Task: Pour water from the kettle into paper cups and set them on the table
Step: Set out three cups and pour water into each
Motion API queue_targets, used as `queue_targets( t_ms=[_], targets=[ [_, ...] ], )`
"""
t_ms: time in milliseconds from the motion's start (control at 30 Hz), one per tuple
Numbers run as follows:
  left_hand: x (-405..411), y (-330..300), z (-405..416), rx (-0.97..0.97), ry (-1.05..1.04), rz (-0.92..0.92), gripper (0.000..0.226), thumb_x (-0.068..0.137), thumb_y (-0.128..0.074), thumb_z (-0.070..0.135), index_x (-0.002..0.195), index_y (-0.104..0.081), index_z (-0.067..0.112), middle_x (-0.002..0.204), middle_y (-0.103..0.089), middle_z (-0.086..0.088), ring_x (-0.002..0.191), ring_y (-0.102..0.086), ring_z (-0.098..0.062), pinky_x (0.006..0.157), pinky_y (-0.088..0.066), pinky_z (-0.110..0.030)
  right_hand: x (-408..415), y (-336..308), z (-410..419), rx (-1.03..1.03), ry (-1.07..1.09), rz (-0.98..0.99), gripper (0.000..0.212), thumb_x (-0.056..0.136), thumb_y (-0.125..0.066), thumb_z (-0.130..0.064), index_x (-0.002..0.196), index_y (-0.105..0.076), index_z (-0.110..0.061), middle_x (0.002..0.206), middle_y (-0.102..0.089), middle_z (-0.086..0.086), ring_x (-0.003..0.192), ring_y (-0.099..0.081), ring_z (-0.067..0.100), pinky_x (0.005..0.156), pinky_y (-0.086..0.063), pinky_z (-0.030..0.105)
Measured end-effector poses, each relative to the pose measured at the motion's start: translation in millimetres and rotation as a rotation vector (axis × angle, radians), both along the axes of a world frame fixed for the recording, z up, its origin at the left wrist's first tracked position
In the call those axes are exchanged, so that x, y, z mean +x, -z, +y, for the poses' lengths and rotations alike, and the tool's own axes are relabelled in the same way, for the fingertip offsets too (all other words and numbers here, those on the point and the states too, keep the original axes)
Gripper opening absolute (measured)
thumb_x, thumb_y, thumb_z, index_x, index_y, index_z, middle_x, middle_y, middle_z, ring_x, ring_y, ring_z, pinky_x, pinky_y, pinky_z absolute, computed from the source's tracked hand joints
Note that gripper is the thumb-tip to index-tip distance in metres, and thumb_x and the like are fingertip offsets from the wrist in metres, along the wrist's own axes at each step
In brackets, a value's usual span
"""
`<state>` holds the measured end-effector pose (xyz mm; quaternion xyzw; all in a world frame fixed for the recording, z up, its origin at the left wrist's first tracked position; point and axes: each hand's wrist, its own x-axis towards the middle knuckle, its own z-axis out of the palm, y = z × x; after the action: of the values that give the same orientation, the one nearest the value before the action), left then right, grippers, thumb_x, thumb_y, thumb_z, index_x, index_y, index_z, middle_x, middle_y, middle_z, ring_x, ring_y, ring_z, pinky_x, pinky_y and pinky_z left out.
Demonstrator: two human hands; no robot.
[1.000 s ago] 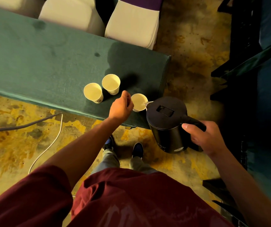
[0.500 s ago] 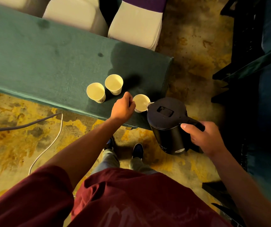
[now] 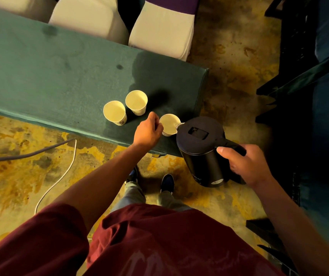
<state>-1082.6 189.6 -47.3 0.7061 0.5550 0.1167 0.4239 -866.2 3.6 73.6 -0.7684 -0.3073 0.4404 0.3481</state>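
1. A grey cable (image 3: pixel 26 155) and a white cord (image 3: pixel 60 176) trail over the stained yellow floor (image 3: pixel 10 176) at the far left
2. The green-covered table (image 3: pixel 50 76) runs across the top, with white-covered chairs (image 3: pixel 159 30) behind it
3. Two paper cups stand upright on the table near its front edge: the left cup (image 3: pixel 115 113) just beside the back cup (image 3: pixel 136 102), perhaps touching; the view is too coarse to be sure
4. The left hand (image 3: pixel 148 131) has its fingers curled round the side of a third cup (image 3: pixel 169 124), which stands on the table close to the corner
5. The black kettle (image 3: pixel 201 150) is tilted, its spout (image 3: pixel 180 124) over that cup's rim; any stream of water is too faint to make out
6. The right hand (image 3: pixel 245 164) grips the kettle's handle, thumb on top
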Motion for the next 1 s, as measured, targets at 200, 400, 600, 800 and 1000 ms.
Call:
queue_targets(
  t_ms=[200,400,600,800,1000],
  targets=[
    [-3,2,0,0.027,0.001,-0.004,0.015,0.094,-0.057,0.028,0.091,-0.047,0.017,0.070,-0.057,0.003,0.062,-0.057,-0.020,0.058,-0.049,-0.040,-1,1,-2,0.008,0.025,0.015,0.048,0.071,-0.073,-0.053,0.043,-0.048,-0.024,0.043,-0.038,-0.008,0.041,-0.037,0.015,0.054,-0.032,0.035],
    [-10,1,2,0.097,-0.065,0.014,0.019,0.092,-0.059,0.036,0.089,-0.047,0.021,0.067,-0.051,0.011,0.060,-0.051,-0.010,0.057,-0.041,-0.030,-5,-1,-8,0.062,0.077,0.080,0.048,0.080,-0.072,-0.033,0.042,-0.043,-0.026,0.043,-0.034,-0.008,0.038,-0.033,0.011,0.046,-0.031,0.025],
    [-20,-2,0,0.106,-0.094,-0.021,0.015,0.093,-0.058,0.031,0.091,-0.049,0.020,0.071,-0.056,0.005,0.066,-0.055,-0.018,0.065,-0.049,-0.037,-6,-4,-15,0.126,0.079,0.131,0.047,0.084,-0.072,-0.030,0.047,-0.042,-0.028,0.044,-0.033,-0.007,0.037,-0.031,0.011,0.042,-0.029,0.025],
    [-33,-13,6,0.137,-0.163,-0.040,0.017,0.097,-0.056,0.032,0.100,-0.054,0.016,0.089,-0.070,-0.006,0.079,-0.067,-0.023,0.072,-0.054,-0.038,-1,-10,-16,0.203,0.060,0.148,0.049,0.080,-0.069,-0.044,0.047,-0.041,-0.020,0.044,-0.032,0.005,0.040,-0.032,0.019,0.048,-0.032,0.044],
    [-50,-36,36,0.257,-0.224,-0.033,0.016,0.095,-0.057,0.024,0.109,-0.058,0.016,0.071,-0.065,-0.002,0.061,-0.059,-0.021,0.060,-0.048,-0.038,17,-17,-4,0.237,0.020,0.144,0.061,0.082,-0.073,-0.051,0.051,-0.037,-0.014,0.046,-0.030,0.008,0.041,-0.030,0.024,0.045,-0.025,0.046]
  ],
)
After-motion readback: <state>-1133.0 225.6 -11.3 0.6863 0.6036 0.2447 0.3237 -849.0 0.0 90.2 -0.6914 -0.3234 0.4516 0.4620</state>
